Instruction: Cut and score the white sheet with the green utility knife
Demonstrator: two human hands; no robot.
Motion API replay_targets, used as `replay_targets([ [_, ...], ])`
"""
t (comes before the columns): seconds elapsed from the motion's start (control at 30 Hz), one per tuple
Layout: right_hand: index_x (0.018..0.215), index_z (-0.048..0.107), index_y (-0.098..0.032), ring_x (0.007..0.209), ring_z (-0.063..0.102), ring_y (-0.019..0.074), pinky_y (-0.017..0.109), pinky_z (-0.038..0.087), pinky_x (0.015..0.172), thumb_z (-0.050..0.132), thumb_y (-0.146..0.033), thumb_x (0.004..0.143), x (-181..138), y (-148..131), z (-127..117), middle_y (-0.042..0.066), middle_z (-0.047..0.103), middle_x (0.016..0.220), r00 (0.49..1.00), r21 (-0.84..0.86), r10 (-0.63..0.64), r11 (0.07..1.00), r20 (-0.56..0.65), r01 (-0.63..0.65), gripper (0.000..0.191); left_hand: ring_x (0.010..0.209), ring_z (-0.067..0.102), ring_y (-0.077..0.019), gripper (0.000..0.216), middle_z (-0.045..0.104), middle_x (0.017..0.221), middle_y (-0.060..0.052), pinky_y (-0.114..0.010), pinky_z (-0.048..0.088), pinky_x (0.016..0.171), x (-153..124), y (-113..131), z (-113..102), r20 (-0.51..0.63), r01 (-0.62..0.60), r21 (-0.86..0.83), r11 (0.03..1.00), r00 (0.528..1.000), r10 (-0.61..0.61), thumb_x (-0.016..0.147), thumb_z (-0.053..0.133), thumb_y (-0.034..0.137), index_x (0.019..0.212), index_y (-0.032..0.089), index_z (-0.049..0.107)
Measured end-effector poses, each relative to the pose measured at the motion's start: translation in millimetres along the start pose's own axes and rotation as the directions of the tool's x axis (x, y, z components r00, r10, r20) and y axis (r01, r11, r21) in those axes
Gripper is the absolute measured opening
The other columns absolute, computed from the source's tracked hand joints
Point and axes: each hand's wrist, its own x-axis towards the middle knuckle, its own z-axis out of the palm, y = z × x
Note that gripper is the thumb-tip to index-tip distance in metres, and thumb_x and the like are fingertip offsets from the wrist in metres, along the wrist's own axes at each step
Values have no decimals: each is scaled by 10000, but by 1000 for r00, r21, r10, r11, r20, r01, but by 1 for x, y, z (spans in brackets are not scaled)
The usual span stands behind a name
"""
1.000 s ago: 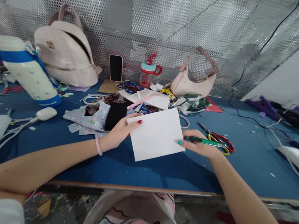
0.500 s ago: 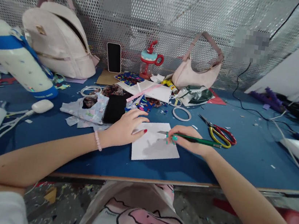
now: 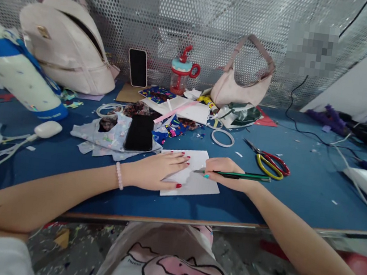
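Observation:
A white sheet of paper lies near the front edge of the blue table. My left hand rests flat on its left part, fingers stretched out and thumb apart. Over the right side of the sheet, my right hand is closed around a green craft knife. The blade points left, its tip at the paper beside my left fingers; whether it touches is hard to tell. Some of the knife's body is hidden by my fingers. Right of that hand lie scissors with one red and one yellow handle.
Behind my left hand, a black phone lies on patterned scraps. A white ring is behind the paper. Farther back stand a backpack, a red-handled cup and a handbag. A large bottle leans at left.
My left hand has come down from a raised, curled pose and now lies flat and lower on the paper. My right hand and the knife have shifted slightly down; the knife lies more level.

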Motion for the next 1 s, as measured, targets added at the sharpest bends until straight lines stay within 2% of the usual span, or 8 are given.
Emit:
replay_targets([
  [0.27, 782, 537, -160, 663, 469, 113, 231, 347, 635, 452, -217, 965, 0, 1, 0, 11, 507, 686, 999, -13, 5, 1000, 33, -5, 210, 1444, 204, -230, 644, 241, 1546, -97, -341, 135, 1182, 0, 0, 1, 7, 0, 12, 1000, 1000, 0, 965, 400, 495, 1465, 97, 321],
  [0.8, 728, 472, -174, 650, 428, 117, 237, 332, 623, 371, -270, 997, 4, -14, -10, 10, 475, 675, 983, -89, 58, 995, 175, -42, 303, 1451, 178, -209, 643, 209, 1555, -108, -342, 116, 1182, -1, 0, 1, 32, 2, -1, 1000, 999, -2, 975, 376, 498, 1470, 95, 297],
  [1.0, 739, 480, -171, 653, 438, 116, 237, 336, 635, 368, -269, 997, 3, -14, -10, 15, 494, 684, 983, -89, 57, 995, 176, -42, 299, 1455, 159, -217, 658, 195, 1558, -111, -350, 110, 1183, -1, 0, 0, 50, 16, -1, 1000, 999, -15, 971, 376, 511, 1472, 94, 293],
])
